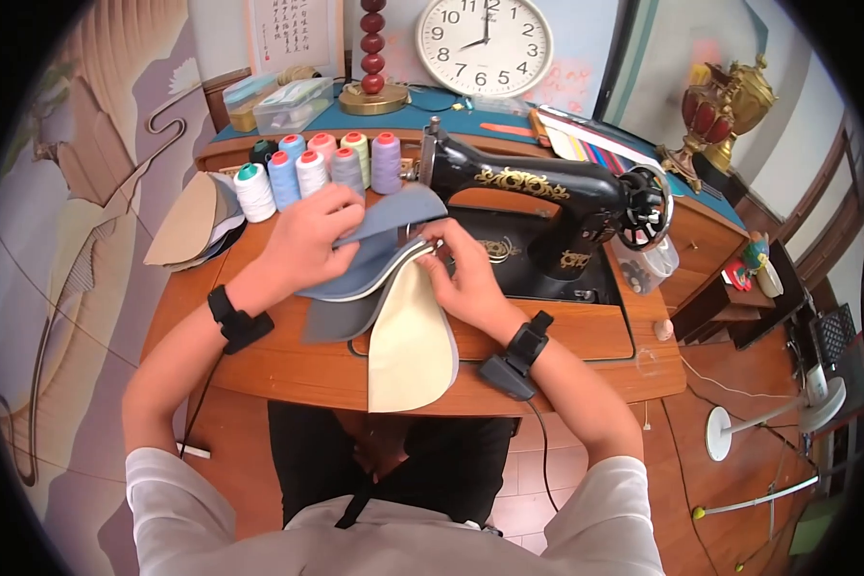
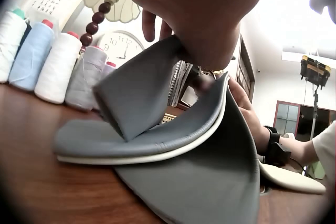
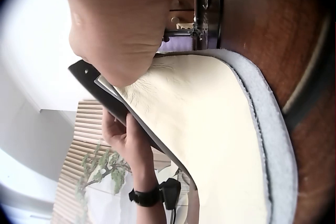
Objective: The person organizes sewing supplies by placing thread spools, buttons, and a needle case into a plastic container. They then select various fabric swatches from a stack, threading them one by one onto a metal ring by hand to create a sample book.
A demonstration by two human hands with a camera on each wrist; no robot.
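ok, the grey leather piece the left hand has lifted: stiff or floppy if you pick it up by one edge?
Probably floppy: the grey leather piece bends up under the left hand while the rest of the stack lies on the table. Likely light, since fingertips lift it. The curve looks smooth, so it seems supple, not brittle.

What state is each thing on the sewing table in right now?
Left hand: pinching the grey piece, lifted and folded.
Right hand: gripping the stacked pieces.
Cream piece: flat, overhanging the table edge.
Thread spools: upright.
Sewing machine: nothing under its needle.
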